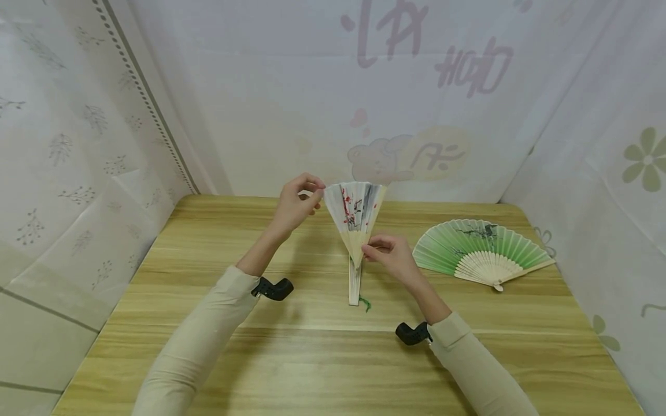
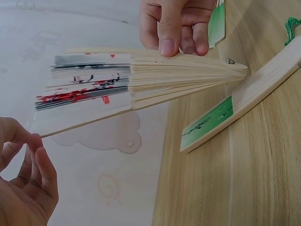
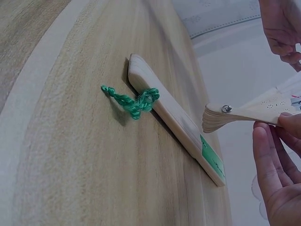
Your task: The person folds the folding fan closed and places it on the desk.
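Note:
A partly spread white folding fan (image 1: 359, 205) with red blossoms and grey-black brushwork is held up over the table. My left hand (image 1: 298, 207) pinches the upper left corner of its leaf between thumb and fingertips. Lower down on the other side, my right hand (image 1: 394, 259) grips the outer rib between thumb and fingers. The metal rivet (image 3: 227, 108) of this fan shows at its narrow end. Beneath it on the table lies a folded green fan (image 3: 164, 113) with pale ribs and a green cord (image 3: 134, 103) at its rivet end; the head view hides part of it.
To the right, a green folding fan (image 1: 484, 245) lies spread on the wooden table (image 1: 291, 364). Printed cloth walls (image 1: 260, 104) enclose the back and both sides. A black wrist-worn device (image 1: 276, 289) juts from each sleeve.

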The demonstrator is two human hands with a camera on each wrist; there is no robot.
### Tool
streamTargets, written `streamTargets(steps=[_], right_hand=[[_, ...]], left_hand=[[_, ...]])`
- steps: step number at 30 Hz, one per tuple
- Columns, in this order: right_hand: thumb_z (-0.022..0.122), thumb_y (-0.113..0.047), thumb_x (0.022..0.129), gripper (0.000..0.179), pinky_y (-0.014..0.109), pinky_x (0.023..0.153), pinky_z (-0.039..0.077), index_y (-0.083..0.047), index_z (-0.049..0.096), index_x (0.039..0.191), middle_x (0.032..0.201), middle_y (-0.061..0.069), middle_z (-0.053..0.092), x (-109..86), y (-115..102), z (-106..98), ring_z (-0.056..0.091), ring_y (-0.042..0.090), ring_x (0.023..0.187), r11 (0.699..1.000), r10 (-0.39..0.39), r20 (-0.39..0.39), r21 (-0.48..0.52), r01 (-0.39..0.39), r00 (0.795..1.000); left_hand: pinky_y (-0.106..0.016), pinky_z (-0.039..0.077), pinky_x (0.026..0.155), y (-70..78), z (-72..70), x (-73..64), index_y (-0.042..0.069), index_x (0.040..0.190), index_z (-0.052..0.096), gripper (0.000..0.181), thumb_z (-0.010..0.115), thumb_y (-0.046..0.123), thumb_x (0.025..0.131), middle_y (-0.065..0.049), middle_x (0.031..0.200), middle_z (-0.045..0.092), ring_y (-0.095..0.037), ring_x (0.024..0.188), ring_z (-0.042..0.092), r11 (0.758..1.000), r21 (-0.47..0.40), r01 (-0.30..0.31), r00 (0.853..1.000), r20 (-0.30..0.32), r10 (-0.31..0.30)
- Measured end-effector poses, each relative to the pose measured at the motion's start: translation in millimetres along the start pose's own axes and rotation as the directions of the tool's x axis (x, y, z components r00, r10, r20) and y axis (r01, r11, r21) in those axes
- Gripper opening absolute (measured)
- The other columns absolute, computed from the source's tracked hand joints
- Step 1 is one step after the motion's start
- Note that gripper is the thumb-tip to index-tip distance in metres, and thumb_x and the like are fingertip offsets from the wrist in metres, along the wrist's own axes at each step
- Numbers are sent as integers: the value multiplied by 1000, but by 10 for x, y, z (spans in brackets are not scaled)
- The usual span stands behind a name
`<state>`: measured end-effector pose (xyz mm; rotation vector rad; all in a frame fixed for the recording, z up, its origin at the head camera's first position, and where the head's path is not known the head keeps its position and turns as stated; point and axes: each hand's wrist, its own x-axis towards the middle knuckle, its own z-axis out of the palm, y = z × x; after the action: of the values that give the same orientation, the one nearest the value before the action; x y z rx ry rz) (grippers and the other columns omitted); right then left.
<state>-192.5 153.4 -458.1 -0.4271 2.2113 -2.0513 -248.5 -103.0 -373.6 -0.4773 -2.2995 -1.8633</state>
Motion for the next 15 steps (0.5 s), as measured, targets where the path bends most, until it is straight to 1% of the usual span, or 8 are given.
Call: streamTargets(steps=[7,10,13,14,15], right_hand=[[70,1,95,12,48,79,58,12,70,101,94,24,71,8,10,16,66,54,89,1000,-12,11,-28,12,1000],[69,3,95,11,49,78,58,13,70,100,92,25,71,10,16,23,67,52,86,999,-27,26,-37,28,999],[69,3,95,11,51,78,58,13,70,100,93,25,70,12,22,31,68,50,85,999,-19,36,-38,21,999],[69,3,95,11,52,79,57,13,70,100,93,24,70,10,20,31,68,49,85,999,-11,36,-37,13,999],[69,2,96,12,54,79,57,13,70,101,94,25,70,7,13,32,68,49,86,999,-4,38,-38,5,999]], left_hand=[[-29,53,59,7,34,6,-1,110,65,11,61,4,100,-17,100,63,-29,68,62,1000,-6,-8,1000,13,8],[-40,56,61,11,55,5,0,109,65,10,61,3,100,-15,99,63,-31,68,62,1000,-3,-8,1000,15,8],[-51,55,64,3,70,9,1,108,65,9,61,3,100,-14,97,63,-30,67,62,1000,-2,-6,1000,16,6],[-51,55,64,3,73,12,1,108,65,9,61,3,100,-14,97,63,-30,67,62,1000,-3,-6,1000,16,6],[-48,55,63,0,77,15,1,107,65,9,61,2,100,-14,97,63,-30,67,62,1000,-2,-7,1000,17,7]])
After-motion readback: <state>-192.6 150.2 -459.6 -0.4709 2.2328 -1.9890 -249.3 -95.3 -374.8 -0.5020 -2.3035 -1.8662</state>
